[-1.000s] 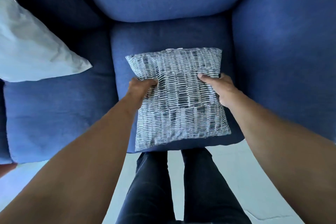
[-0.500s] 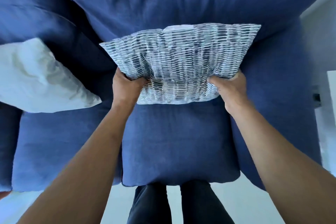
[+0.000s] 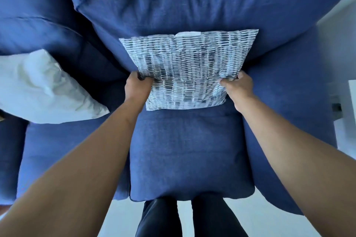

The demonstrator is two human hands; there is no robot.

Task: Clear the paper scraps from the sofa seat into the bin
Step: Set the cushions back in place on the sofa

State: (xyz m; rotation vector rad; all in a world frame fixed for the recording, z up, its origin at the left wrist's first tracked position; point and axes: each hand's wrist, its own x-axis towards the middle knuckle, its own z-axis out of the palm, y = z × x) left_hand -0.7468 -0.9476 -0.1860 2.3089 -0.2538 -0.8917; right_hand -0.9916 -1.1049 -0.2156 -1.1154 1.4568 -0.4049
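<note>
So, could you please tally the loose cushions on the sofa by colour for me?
Patterned blue-and-white cushion, gripped by the left hand and right hand: 1
Plain white cushion: 1
Total: 2

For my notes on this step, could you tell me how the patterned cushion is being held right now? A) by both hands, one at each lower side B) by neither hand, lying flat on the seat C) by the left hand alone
A: the left hand and the right hand each grip a lower side of the patterned cushion, which stands against the sofa back.

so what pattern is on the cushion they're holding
Rows of dark blue-grey dashes on white, patterned cushion, head view.
</note>
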